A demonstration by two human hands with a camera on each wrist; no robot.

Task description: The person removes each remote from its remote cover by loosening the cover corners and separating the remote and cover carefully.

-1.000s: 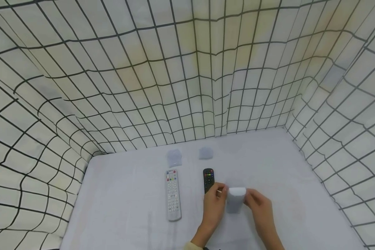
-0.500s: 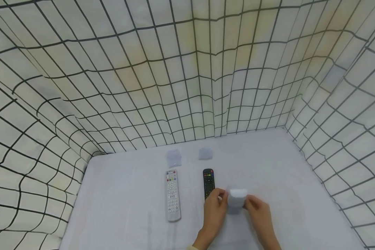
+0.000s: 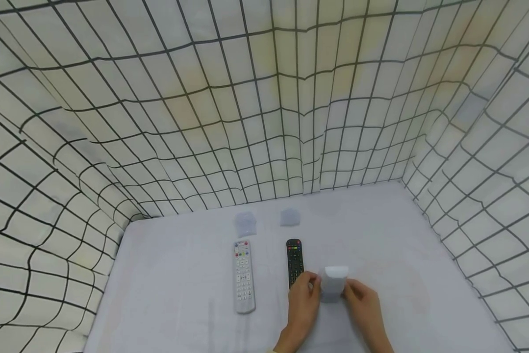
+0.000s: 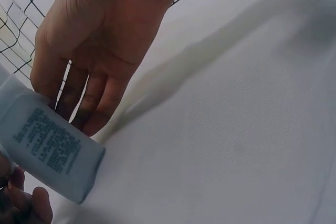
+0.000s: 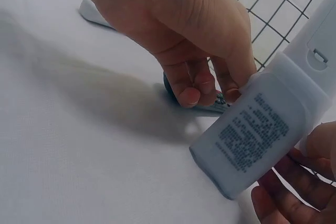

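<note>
Between both hands is a white remote control (image 3: 336, 271), stood on end and tilted, its battery-cover latch showing in the right wrist view. Its lower part sits in what looks like a translucent sleeve (image 5: 247, 135), with printed text visible there. On one side my left hand (image 3: 301, 301) pinches the sleeve's edge between thumb and fingertips. My right hand (image 3: 366, 309) pinches the opposite edge. A black remote control (image 3: 294, 260) lies just beyond the left hand, which hides its lower end. Farther left lies a light grey remote control (image 3: 244, 279), buttons up.
Two small translucent bluish folded pieces, a left one (image 3: 245, 223) and a right one (image 3: 290, 216), lie behind the remotes. A white cloth (image 3: 171, 279) covers the table. White, black-gridded curtains (image 3: 229, 122) enclose the back and both sides.
Both hands have slid slightly down along the held remote's edges, toward the person. More of the black remote shows. The held remote has shifted a little right; the other remotes stay put.
</note>
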